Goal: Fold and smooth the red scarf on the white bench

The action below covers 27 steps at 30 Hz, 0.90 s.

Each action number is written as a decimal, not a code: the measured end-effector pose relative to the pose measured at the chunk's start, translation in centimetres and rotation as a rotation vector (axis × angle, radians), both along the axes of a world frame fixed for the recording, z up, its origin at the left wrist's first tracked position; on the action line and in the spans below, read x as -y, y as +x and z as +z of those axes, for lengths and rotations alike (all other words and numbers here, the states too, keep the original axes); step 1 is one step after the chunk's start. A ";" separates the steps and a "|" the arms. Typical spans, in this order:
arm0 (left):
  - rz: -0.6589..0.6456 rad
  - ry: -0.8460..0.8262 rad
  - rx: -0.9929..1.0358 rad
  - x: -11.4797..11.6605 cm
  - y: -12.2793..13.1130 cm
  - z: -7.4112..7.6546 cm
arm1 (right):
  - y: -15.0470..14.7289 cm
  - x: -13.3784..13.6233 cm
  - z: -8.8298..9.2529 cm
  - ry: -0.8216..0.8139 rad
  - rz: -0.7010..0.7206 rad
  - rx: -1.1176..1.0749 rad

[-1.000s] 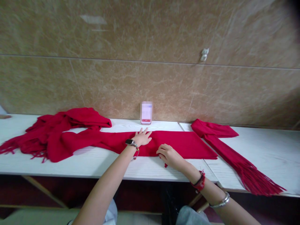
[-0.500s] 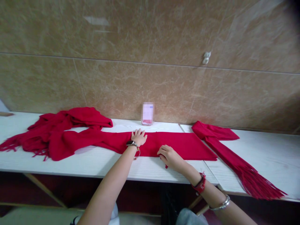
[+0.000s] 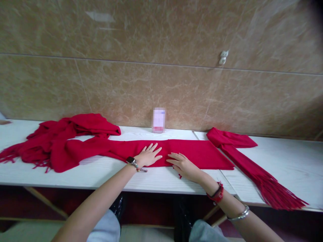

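Observation:
A long red scarf (image 3: 196, 154) lies stretched along the white table (image 3: 101, 173). Its left part is bunched in loose folds with a fringe at the far left, and its right end folds back and trails a fringe toward the front right. My left hand (image 3: 149, 155) lies flat on the middle of the scarf, fingers spread. My right hand (image 3: 182, 164) rests just beside it on the scarf's near edge, fingers stretched forward. A watch sits on the left wrist, red and silver bracelets on the right.
A small pink-and-white box (image 3: 158, 120) stands against the brown marble wall (image 3: 161, 67) behind the scarf. A white hook (image 3: 223, 57) is fixed to the wall at upper right. A seam joins two tabletops at right of centre.
My left hand slid back toward me and a little left, spreading flat on the scarf. My right hand uncurled from a loose fist and now lies stretched out on the scarf's near edge.

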State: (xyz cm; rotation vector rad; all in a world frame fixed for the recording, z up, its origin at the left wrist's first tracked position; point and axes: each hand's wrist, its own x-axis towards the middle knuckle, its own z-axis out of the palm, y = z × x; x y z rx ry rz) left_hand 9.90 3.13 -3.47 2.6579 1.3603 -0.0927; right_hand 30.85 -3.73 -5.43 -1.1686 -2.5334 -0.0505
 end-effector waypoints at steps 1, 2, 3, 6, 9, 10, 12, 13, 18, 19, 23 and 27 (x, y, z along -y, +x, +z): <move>-0.002 0.012 -0.003 0.2 -0.7 0.1 | 0.1 0.0 0.1 -0.001 0.007 -0.011; -0.001 0.019 -0.006 0.5 -1.4 0.3 | 0.1 0.0 0.1 0.000 0.019 -0.024; 0.000 0.025 -0.010 0.8 -1.9 0.5 | 0.1 0.0 0.2 0.001 0.033 -0.038; -0.032 0.029 -0.001 1.7 -2.9 1.0 | 0.1 -0.2 0.4 0.014 0.070 -0.090; -0.086 -0.048 0.014 2.1 -3.1 0.7 | 0.0 -0.3 0.4 0.056 0.097 -0.135; -0.093 -0.079 0.021 2.1 -3.1 0.5 | -0.1 -0.2 0.5 0.080 0.112 -0.141; -0.087 -0.116 0.040 1.9 -3.1 0.1 | -0.3 0.0 0.7 0.128 0.152 -0.135; -0.082 -0.121 0.049 1.8 -3.2 -0.1 | -0.4 0.2 0.8 0.142 0.172 -0.128; -0.062 -0.108 0.054 1.2 -3.4 -0.5 | -0.7 0.9 1.3 0.088 0.214 -0.132; -0.065 -0.096 0.056 1.2 -3.3 -0.5 | -0.8 0.8 1.3 0.061 0.215 -0.145; -0.110 -0.050 0.089 1.5 -2.2 0.3 | -0.6 0.1 1.4 0.074 0.142 -0.276; -0.135 -0.056 0.091 1.8 -0.5 1.1 | 0.0 -0.3 1.9 0.052 0.110 -0.184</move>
